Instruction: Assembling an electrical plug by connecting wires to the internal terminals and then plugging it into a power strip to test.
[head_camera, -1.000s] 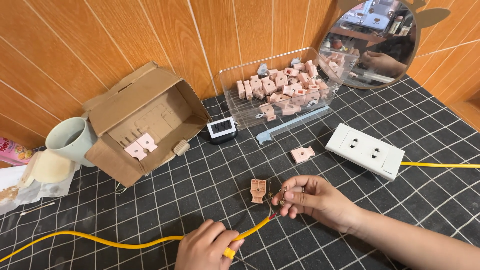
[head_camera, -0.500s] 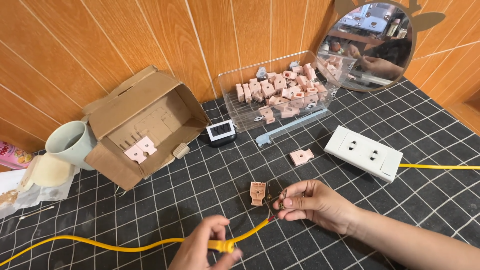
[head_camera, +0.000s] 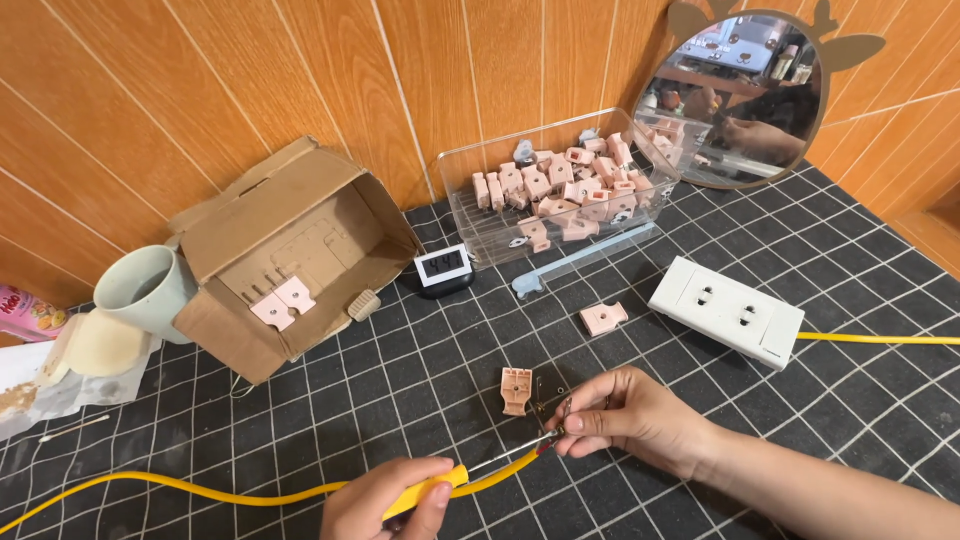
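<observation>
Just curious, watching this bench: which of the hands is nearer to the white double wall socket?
Right. The right hand lies just below and left of the white double wall socket; the left hand, gripping the yellow cable, sits far off at the bottom edge.

Left hand (head_camera: 385, 500): bare, no glove, ring or sleeve visible. Right hand (head_camera: 630, 415): bare, forearm uncovered, no watch or wristband.

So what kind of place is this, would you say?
Probably a home workbench for small electrical assembly: a clear bin of pink plastic parts, a white socket block on a yellow cable, and a gridded mat against wood panelling.
</observation>
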